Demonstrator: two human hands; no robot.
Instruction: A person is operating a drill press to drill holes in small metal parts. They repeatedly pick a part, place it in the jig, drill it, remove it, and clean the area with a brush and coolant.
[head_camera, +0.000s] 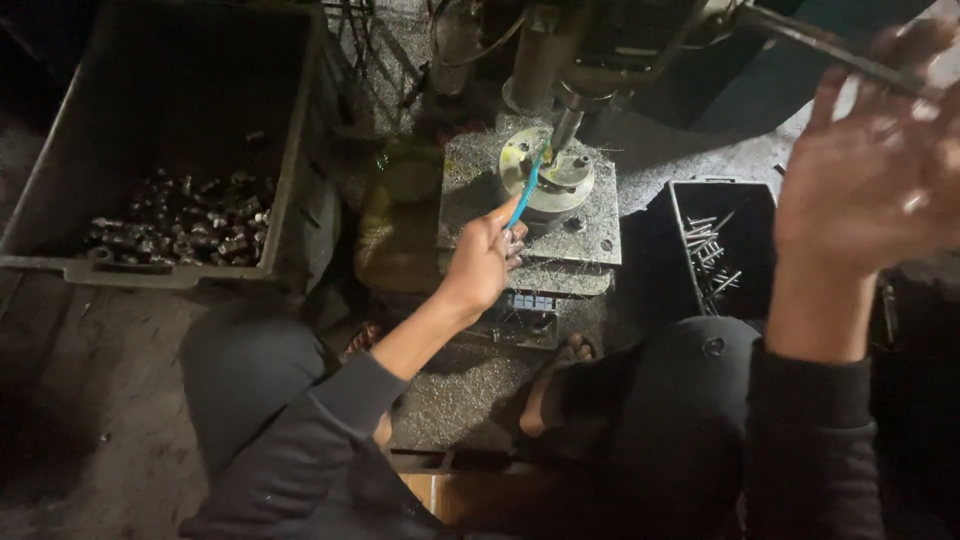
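Observation:
My left hand (487, 258) grips a thin blue brush (526, 190) and holds its tip against a round metal fixture (553, 182) on the machine's steel plate (590, 230). Just above the fixture hangs the drill spindle (566, 122). Raised at the upper right, my right hand (872, 165) has its fingers around the machine's dark feed lever (840, 52); it is blurred. I sit on the floor with my knees either side of the machine base.
A large grey crate (290, 130) at the left holds several small metal parts (185, 222). A black box (680, 215) at the right holds several long metal pins (712, 262). Metal shavings (450, 395) cover the floor between my legs.

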